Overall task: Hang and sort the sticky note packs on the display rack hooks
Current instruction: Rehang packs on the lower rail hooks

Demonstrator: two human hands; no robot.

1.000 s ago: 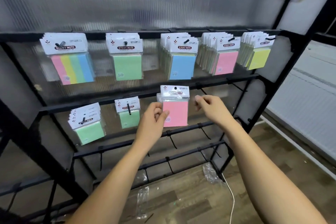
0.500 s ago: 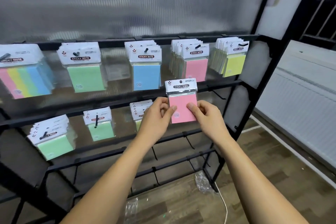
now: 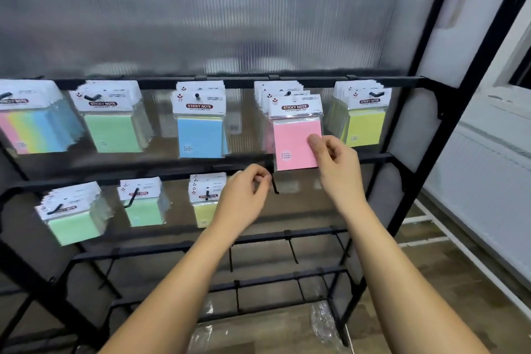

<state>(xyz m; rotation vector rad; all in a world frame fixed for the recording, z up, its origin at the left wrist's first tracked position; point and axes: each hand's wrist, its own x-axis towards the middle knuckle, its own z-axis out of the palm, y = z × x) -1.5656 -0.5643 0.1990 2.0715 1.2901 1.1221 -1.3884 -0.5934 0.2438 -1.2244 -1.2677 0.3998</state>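
My right hand (image 3: 334, 165) pinches the lower right corner of a pink sticky note pack (image 3: 294, 135), held up in front of the pink packs on the top bar's fourth hook (image 3: 288, 93). My left hand (image 3: 244, 198) hovers lower, fingers curled with nothing in them, beside an empty hook (image 3: 275, 185) on the second bar. The top row also carries multicolour packs (image 3: 31, 121), green packs (image 3: 113, 121), blue packs (image 3: 199, 126) and yellow packs (image 3: 363, 118). The second row holds green packs (image 3: 73, 214), a second green group (image 3: 143, 201) and yellow packs (image 3: 205, 201).
The black metal rack (image 3: 448, 123) has two lower bars with bare hooks (image 3: 293, 250). A ribbed translucent panel backs it. Crumpled clear wrapping (image 3: 323, 325) lies on the wooden floor. A white radiator (image 3: 488, 181) stands to the right.
The pink pack rose from the second row to the top row's pink stack. My left hand let go of it and dropped away; only my right hand holds it now.
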